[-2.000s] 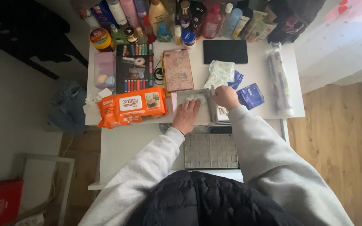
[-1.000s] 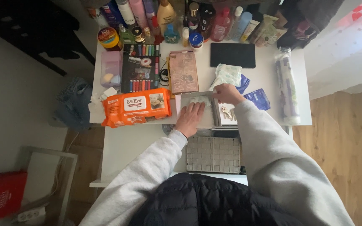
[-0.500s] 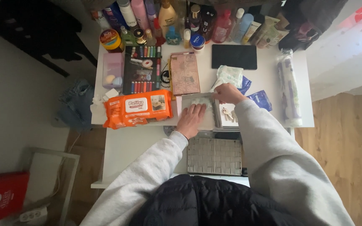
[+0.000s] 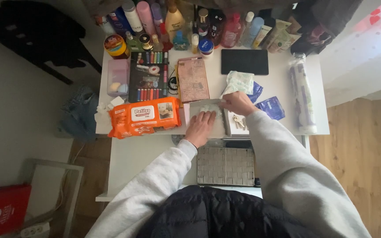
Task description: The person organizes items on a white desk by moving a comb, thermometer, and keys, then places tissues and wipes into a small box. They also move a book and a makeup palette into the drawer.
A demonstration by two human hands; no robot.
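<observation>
My left hand [image 4: 200, 126] lies flat, fingers spread, on a pale grey cloth or wipe [image 4: 206, 110] spread at the front of the white table [image 4: 278, 83]. My right hand [image 4: 238, 102] pinches the far right corner of that same cloth. Just left of it sits an orange pack of wet wipes [image 4: 144, 116]. A set of keys [image 4: 238, 122] lies under my right wrist. A crumpled white-green packet [image 4: 239, 82] and blue sachets [image 4: 270, 107] lie beyond my right hand.
Bottles and jars [image 4: 173, 22] crowd the back edge. A black tray of coloured pens [image 4: 148, 76], a pink box [image 4: 117, 77], a pink booklet [image 4: 192, 79], a black pad [image 4: 244, 61] and a clear roll [image 4: 301, 92] lie on the table. A woven basket [image 4: 225, 165] sits below.
Both hands stay on the cloth; the left hand has shifted slightly while pressing it. The view has moved a little.
</observation>
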